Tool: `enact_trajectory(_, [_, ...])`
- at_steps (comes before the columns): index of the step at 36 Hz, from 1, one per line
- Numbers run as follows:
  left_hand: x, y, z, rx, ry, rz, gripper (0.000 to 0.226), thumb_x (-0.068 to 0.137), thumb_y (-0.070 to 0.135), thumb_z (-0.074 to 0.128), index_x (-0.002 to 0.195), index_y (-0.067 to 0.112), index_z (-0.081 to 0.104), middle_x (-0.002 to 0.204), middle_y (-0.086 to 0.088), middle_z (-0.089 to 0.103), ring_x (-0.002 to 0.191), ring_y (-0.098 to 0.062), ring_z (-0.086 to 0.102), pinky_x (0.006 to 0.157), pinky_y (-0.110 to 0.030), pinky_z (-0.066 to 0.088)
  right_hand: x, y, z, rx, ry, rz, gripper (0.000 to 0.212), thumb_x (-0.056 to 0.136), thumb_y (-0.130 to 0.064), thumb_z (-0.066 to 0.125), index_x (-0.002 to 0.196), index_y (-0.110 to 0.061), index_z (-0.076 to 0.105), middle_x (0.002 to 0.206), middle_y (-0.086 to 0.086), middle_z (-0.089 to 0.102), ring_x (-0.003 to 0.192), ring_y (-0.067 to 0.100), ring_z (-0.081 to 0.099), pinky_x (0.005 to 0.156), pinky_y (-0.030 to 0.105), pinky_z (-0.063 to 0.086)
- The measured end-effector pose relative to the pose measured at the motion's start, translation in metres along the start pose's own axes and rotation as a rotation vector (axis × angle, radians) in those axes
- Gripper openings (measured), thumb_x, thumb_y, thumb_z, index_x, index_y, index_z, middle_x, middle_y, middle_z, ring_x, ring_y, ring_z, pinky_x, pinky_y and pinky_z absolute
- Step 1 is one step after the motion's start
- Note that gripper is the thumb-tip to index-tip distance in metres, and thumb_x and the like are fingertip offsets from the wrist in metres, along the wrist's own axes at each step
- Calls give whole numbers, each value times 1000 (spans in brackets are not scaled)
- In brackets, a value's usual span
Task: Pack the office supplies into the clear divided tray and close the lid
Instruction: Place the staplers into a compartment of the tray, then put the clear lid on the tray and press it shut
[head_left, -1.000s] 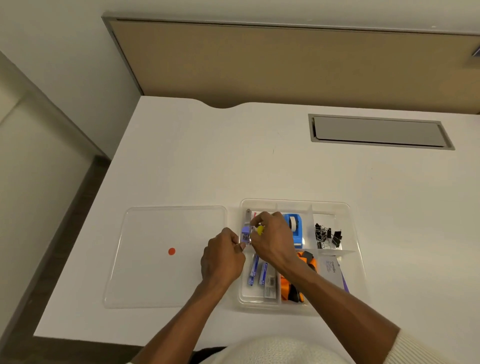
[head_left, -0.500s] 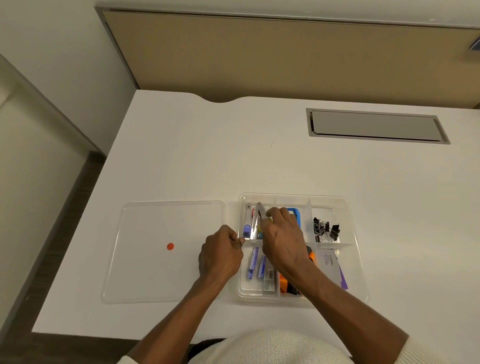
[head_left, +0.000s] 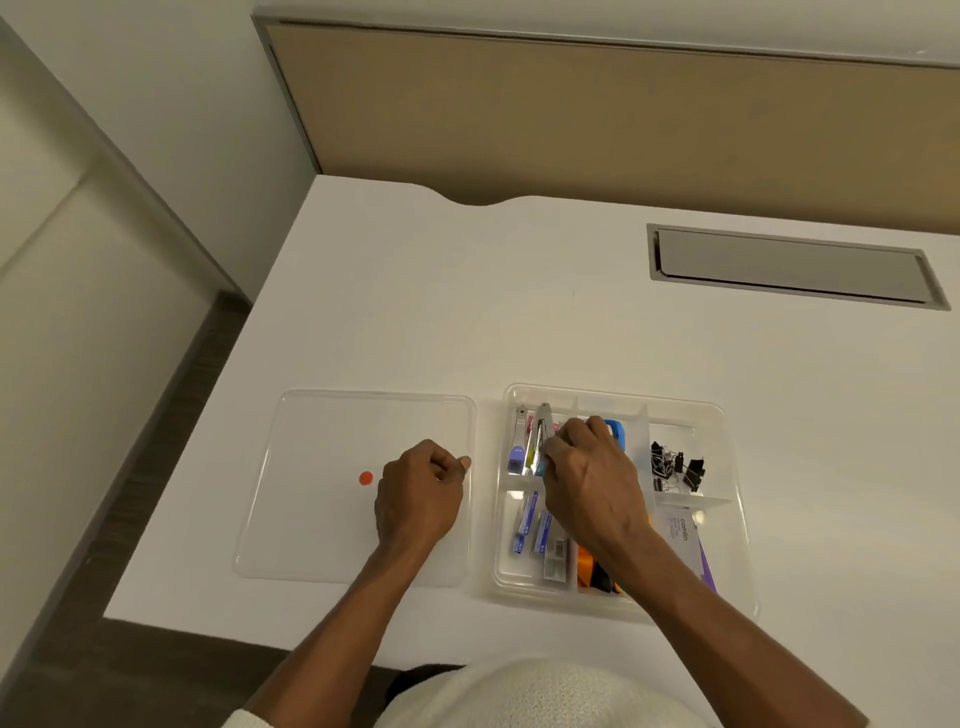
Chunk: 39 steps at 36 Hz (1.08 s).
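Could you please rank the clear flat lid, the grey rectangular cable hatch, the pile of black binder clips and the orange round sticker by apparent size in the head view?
1. Clear flat lid
2. Grey rectangular cable hatch, though farther away
3. Pile of black binder clips
4. Orange round sticker

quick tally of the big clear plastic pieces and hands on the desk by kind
clear divided tray: 1
clear lid, lying flat left of the tray: 1
hands, left hand and right hand: 2
total: 4
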<state>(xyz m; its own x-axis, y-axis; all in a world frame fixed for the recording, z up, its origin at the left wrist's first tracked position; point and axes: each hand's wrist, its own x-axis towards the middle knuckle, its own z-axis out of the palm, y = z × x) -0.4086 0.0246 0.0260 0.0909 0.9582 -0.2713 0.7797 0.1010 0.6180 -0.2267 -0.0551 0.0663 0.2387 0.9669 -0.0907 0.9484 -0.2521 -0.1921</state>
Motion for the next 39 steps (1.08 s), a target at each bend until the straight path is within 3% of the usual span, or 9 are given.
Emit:
enact_trajectory(3, [10,-22,-25,5,146,-63,24,91,42,74,79,23,66,73,13,66,71,-14,67,58,-24,49,-3,-18,-8,195,21,-43,16,96,-7,62,105,-8,76,102,7,67,94,26,61,73,38,56])
enact_trajectory(9, [31,-71,-71,164,352,-118,18,91,32,73,93,16,65,100,-8,70,97,-33,66,74,-41,53,-6,-68,-6,422,-122,-116,33,97,-26,65,129,-15,68,124,5,66,98,22,70,86,32,56])
enact_trajectory(16, [51,-112,-95,431,233,-335,73,87,42,77,130,-8,47,133,-32,51,123,-48,50,100,-57,48,-5,-115,32,121,-315,-169,60,99,-24,60,147,4,37,145,35,41,132,51,45,105,48,47])
enact_trajectory(18, [52,-116,-95,431,195,-366,79,86,47,76,133,-9,44,136,-32,49,126,-47,49,102,-57,47,0,-121,42,44,-383,-142,76,99,-25,60,157,4,20,158,43,19,144,63,24,118,54,37])
enact_trajectory(20, [53,-119,-94,450,169,-364,79,87,48,75,133,-8,45,136,-31,47,126,-46,48,101,-57,49,6,-124,51,-45,-407,-120,82,99,-32,59,157,5,14,159,45,13,145,66,19,120,60,33])
enact_trajectory(25, [53,-122,-93,470,146,-355,67,91,43,71,131,-6,48,135,-30,46,125,-44,46,99,-55,50,15,-132,64,48,-448,28,86,99,-41,61,158,1,14,160,42,4,141,67,25,111,58,45])
enact_trajectory(30, [60,-123,-96,336,158,-410,71,89,44,73,134,-5,49,138,-29,47,129,-44,46,103,-56,47,17,-142,77,285,-404,133,88,95,-41,68,158,-9,17,166,30,-5,149,62,10,120,63,31])
enact_trajectory(35, [70,-126,-106,216,159,-508,77,87,51,75,135,-3,50,143,-29,46,133,-44,43,105,-57,45,19,-145,79,488,-249,241,87,83,-52,73,152,-17,31,165,22,9,145,46,24,113,55,38])
enact_trajectory(39, [77,-133,-121,164,196,-536,57,96,43,65,127,-5,61,135,-31,55,128,-47,48,104,-54,44,19,-142,73,667,-178,327,85,76,-53,77,147,-25,40,161,13,19,144,36,28,113,52,39])
